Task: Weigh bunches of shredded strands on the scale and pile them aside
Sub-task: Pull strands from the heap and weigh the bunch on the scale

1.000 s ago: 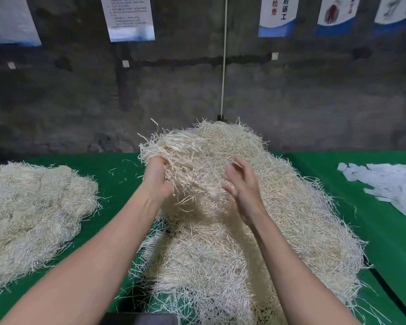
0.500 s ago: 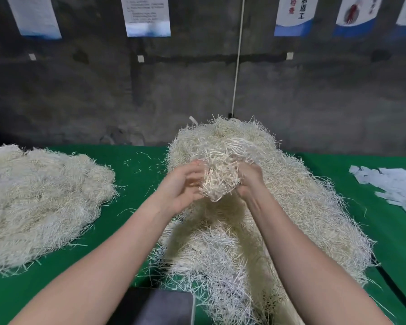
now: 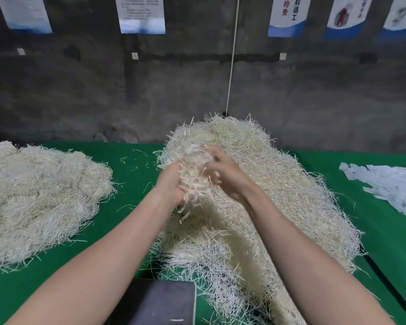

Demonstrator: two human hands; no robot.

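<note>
A bunch of pale shredded strands is held between both hands above the big heap of strands in the middle of the green table. My left hand grips the bunch from the left and below. My right hand cups it from the right, fingers curled around it. A few strands drop from the bunch. The dark grey scale lies at the near edge, between my forearms. A second, flatter pile of strands lies at the left.
The green table runs to a dark concrete wall with posters. A spread of white paper slips lies at the right. A white cord hangs down the wall behind the heap. Loose strands litter the cloth.
My right hand has closed in on the bunch that my left hand lifted from the heap. Both hands now hold it together, slightly lower and nearer. The scale has come further into view.
</note>
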